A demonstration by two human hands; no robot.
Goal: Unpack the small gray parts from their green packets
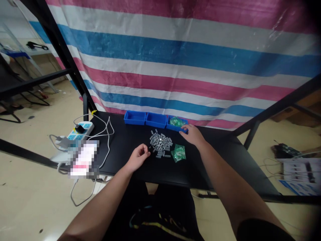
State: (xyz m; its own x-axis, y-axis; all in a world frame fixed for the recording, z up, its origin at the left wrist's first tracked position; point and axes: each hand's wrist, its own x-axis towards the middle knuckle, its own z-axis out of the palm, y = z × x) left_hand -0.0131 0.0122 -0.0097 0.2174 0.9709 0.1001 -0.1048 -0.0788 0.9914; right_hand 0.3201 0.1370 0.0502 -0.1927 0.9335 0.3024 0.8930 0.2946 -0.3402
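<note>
My left hand (pixel 139 156) rests on the black table just left of a pile of small grey metallic pieces (pixel 160 142). Its fingers are loosely curled, the thumb is apart from them, and nothing shows in between. At the right front corner of the right-hand blue bin (pixel 170 127), my right hand (pixel 192 134) has its thumb and fingers closed on the rim. Small green packets (pixel 177 121) lie inside that bin. More green packets (pixel 179 153) lie on the table, right of the pile and below my right hand.
Two more blue bins (pixel 155 125) stand in the same row, to the left. A power strip (pixel 80 131) with white cables and a blurred-out device (pixel 84 159) occupy the table's left side. Behind the bins hangs a striped sheet (pixel 160 80); black frame bars flank the table (pixel 200 170).
</note>
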